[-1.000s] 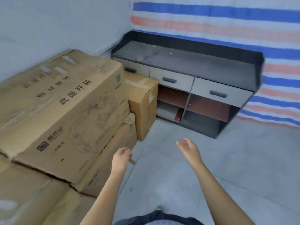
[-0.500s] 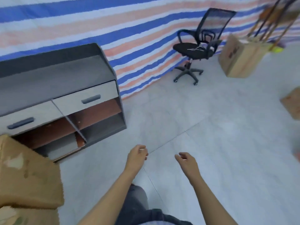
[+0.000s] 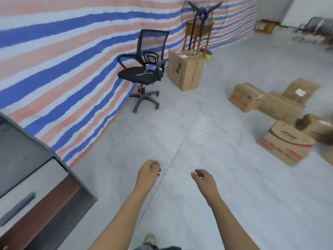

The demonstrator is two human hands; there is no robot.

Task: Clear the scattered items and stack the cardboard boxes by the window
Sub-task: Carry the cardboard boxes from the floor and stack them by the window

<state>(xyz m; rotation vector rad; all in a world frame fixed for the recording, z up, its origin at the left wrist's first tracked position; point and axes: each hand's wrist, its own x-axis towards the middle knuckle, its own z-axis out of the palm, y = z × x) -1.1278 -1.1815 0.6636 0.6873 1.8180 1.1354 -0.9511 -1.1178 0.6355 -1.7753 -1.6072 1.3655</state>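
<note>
Several cardboard boxes lie scattered on the grey tiled floor at the right: a small box with red print (image 3: 245, 99), a longer box (image 3: 281, 107) behind it, one with a white label (image 3: 300, 90), and a large printed box (image 3: 286, 143) nearest me. A tall upright box (image 3: 185, 71) stands beside the office chair. My left hand (image 3: 148, 173) and my right hand (image 3: 204, 178) hang in front of me over bare floor, fingers loosely curled, holding nothing, far from every box.
A black mesh office chair (image 3: 144, 69) stands against the blue, red and white striped tarp wall (image 3: 72, 42). A fan on a stand (image 3: 202, 11) and a wooden stool (image 3: 198, 35) are behind the tall box. A grey drawer cabinet (image 3: 27, 186) fills the lower left.
The view has swung right, away from the stacked boxes and cabinet toward the open floor and scattered boxes. Both hands stay empty in front of me, lower than before.
</note>
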